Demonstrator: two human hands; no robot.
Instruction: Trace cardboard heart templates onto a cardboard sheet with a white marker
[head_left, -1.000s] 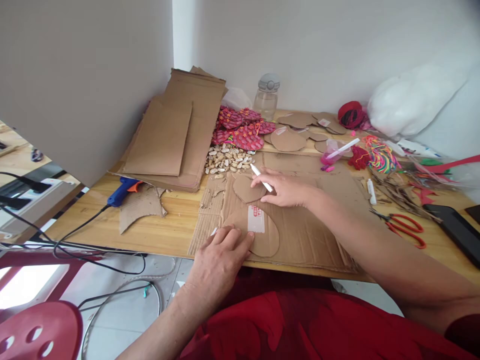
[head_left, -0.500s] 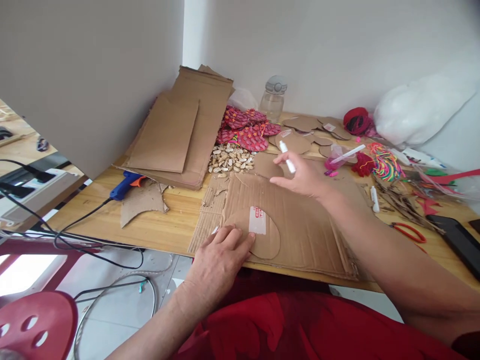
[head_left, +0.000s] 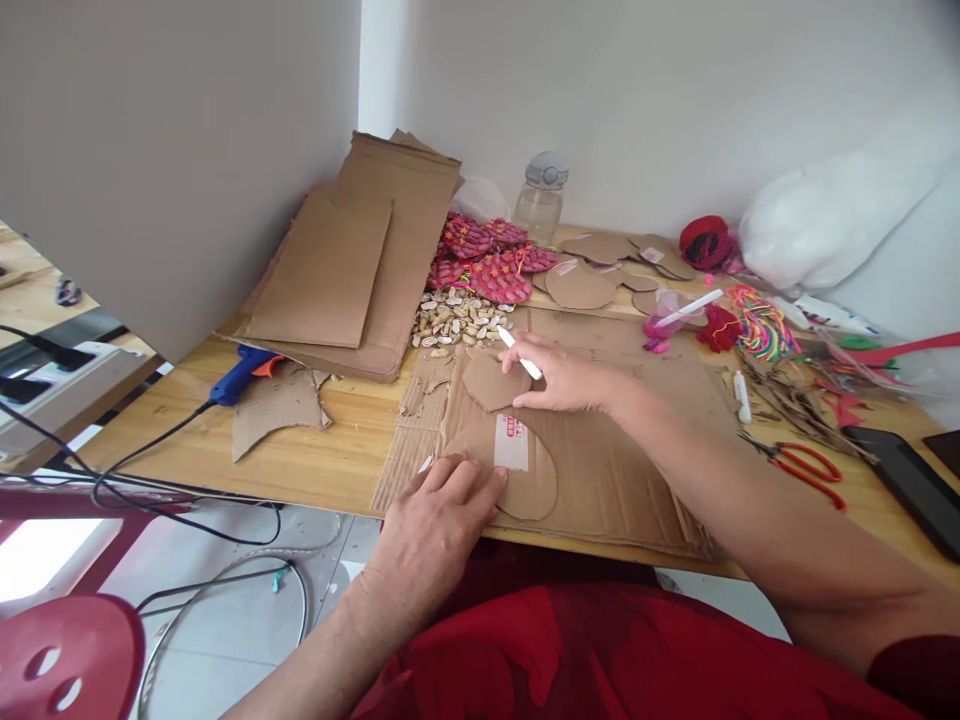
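Observation:
My right hand [head_left: 551, 375] is closed around a white marker pen [head_left: 519, 352], its tip pointing up and left. Under its fingers lies a small rounded cardboard piece [head_left: 487, 385], on top of a larger corrugated cardboard sheet [head_left: 600, 450]. Nearer to me, an oval cardboard cutout [head_left: 536, 485] with a strip of clear, red-printed tape [head_left: 511, 443] rests on the same sheet. My left hand [head_left: 442, 510] holds this cutout down by its left part, fingers bent and close together. A small white bit beside those fingers is mostly hidden.
A blue glue gun [head_left: 244, 377] and cardboard sheets [head_left: 322, 270] are at left. Peanut shells [head_left: 457, 318], red patterned pieces [head_left: 499, 265], a bottle [head_left: 541, 195] and cardboard cutouts [head_left: 581, 285] stand behind. Colourful cords [head_left: 761, 325], red-handled scissors [head_left: 806, 465] and a phone-like black object [head_left: 904, 490] are at right.
My right hand has come left and toward me with the pen, and the small rounded cardboard piece has shifted the same way. My left hand stays on the oval cutout.

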